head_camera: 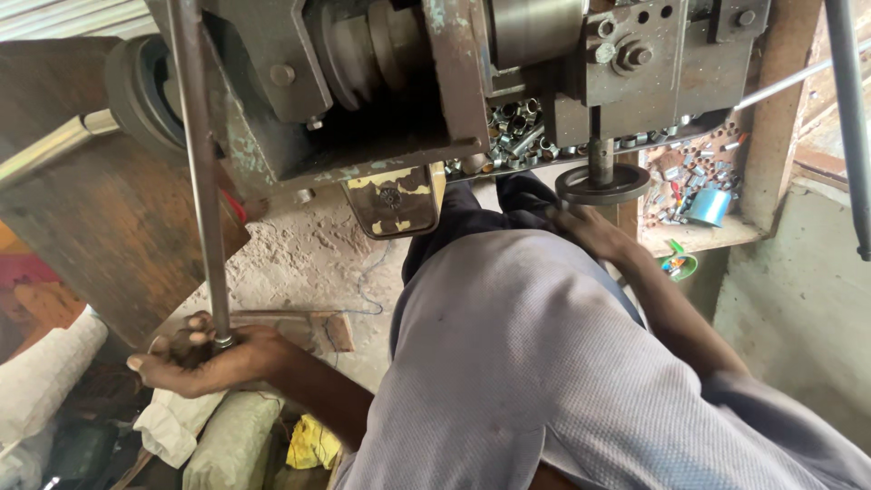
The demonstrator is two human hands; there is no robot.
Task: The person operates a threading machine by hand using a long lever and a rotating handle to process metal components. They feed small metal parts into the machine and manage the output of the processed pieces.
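Note:
My left hand is at the lower left, closed around the bottom end of a long grey metal rod that runs up past a heavy, worn machine. My right hand reaches forward over my grey shirt and dark trousers. It sits just under a dark round metal disc on a short vertical shaft below the machine. Its fingers point toward the disc's rim, and whether they grip it is hidden.
Several small metal sleeves and nuts lie on the machine's ledge. A wooden shelf at the right holds small parts and a blue tape roll. Sacks and cloth bundles lie at the lower left on the dusty floor. A second rod hangs at the right.

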